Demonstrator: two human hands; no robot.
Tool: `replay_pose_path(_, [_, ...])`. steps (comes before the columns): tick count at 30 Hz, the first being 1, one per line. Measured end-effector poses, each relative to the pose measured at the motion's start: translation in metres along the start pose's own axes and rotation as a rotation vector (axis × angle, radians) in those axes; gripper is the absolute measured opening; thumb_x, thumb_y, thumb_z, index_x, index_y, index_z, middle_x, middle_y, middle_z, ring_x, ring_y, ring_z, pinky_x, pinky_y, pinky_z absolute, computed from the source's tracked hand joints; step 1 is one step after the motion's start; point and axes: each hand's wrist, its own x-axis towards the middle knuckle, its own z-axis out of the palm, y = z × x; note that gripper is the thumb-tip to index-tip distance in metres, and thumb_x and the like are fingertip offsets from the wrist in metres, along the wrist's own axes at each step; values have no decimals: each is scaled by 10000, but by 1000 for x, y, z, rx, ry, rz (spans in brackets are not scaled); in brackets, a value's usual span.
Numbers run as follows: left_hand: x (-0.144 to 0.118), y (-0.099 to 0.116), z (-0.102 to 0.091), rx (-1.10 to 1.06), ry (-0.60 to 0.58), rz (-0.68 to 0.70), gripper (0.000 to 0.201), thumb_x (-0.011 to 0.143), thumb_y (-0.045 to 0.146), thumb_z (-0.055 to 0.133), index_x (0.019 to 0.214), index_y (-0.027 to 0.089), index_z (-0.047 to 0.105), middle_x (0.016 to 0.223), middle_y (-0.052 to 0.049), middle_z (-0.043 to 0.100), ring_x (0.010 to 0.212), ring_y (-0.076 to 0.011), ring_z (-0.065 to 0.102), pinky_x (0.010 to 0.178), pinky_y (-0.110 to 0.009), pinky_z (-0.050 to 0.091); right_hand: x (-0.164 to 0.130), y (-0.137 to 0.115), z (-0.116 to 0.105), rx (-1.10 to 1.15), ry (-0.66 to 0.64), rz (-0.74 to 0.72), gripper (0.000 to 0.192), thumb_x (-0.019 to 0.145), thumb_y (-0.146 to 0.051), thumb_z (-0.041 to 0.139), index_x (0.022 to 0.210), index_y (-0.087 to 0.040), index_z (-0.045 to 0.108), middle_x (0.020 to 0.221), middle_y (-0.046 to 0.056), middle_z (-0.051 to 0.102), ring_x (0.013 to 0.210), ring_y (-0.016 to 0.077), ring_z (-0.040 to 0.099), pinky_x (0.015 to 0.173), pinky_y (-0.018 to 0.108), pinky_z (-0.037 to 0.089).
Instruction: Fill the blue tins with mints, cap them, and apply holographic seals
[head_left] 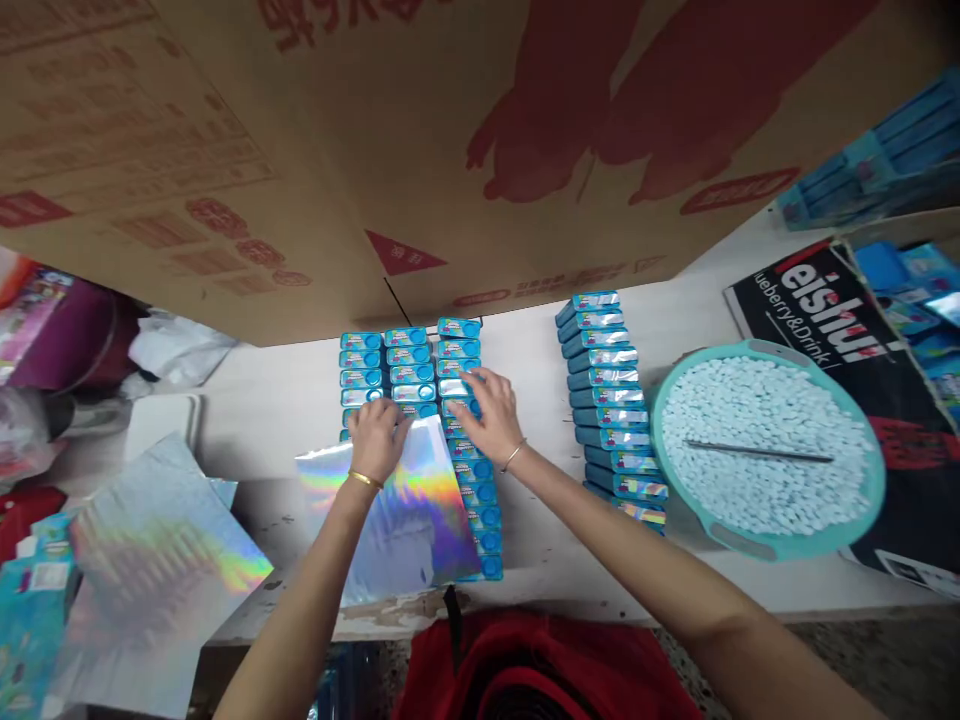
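Three rows of small blue boxes [409, 365] lie packed side by side on the white table [525, 540]. A shiny holographic sheet [409, 520] covers the near part of the two left rows. My left hand [377, 440] presses on the sheet's far edge, fingers curled over it. My right hand [491, 410] rests with fingers spread on the right row of boxes [476, 500], next to the sheet's edge.
A leaning stack of the same blue boxes [611, 410] stands to the right. Beyond it sits a teal bowl [765, 545] of small white tablets. A big cardboard carton [420, 150] overhangs the back. More holographic sheets [150, 580] lie at the left.
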Motion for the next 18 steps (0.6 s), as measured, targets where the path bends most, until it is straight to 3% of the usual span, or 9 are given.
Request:
replay_pose_path(3, [-2, 2, 2, -157, -8, -15, 250, 943, 363, 433, 834, 189, 574, 783, -51, 637, 783, -207, 562, 811, -366, 339, -8, -18, 15, 66, -80, 19, 450, 933, -506, 470, 1254, -215, 592, 1213, 114, 595, 1132, 272, 498, 938, 395, 429])
replay_pose_path(8, [-8, -8, 1, -134, -39, 102, 351, 842, 503, 584, 1019, 200, 592, 1055, -89, 641, 999, -256, 533, 854, -369, 312, -14, -19, 19, 82, -157, -2, 392, 938, -479, 477, 1158, -205, 650, 1089, 102, 637, 1039, 266, 523, 911, 395, 417])
replay_pose_path(10, [-11, -11, 0, -105, -78, 129, 306, 839, 497, 590, 921, 203, 610, 1051, -87, 636, 1016, -264, 517, 848, -372, 305, -15, -18, 18, 69, -138, 14, 417, 929, -485, 489, 1190, -195, 634, 1139, 113, 616, 1059, 272, 510, 916, 398, 413])
replay_pose_path(13, [-9, -10, -2, -234, -92, 97, 260, 885, 436, 536, 787, 197, 568, 899, -54, 648, 888, -214, 551, 815, -351, 324, -14, -18, 19, 119, -95, 44, 406, 909, -498, 516, 1149, -195, 644, 1155, 113, 611, 1062, 267, 511, 905, 386, 410])
replay_pose_path(16, [0, -6, -4, -441, -78, 84, 243, 888, 425, 528, 802, 199, 552, 764, -19, 628, 725, -166, 558, 744, -312, 365, -8, -17, 21, 355, -139, 87, 361, 930, -500, 466, 868, -205, 665, 819, 45, 634, 794, 194, 552, 742, 308, 422])
replay_pose_path(18, [9, -3, -5, -478, -35, 114, 223, 883, 415, 540, 887, 197, 588, 800, -28, 650, 743, -169, 577, 742, -308, 380, -3, -17, 24, 528, -189, 131, 410, 944, -507, 421, 726, -210, 599, 607, -17, 515, 594, 140, 469, 607, 263, 372])
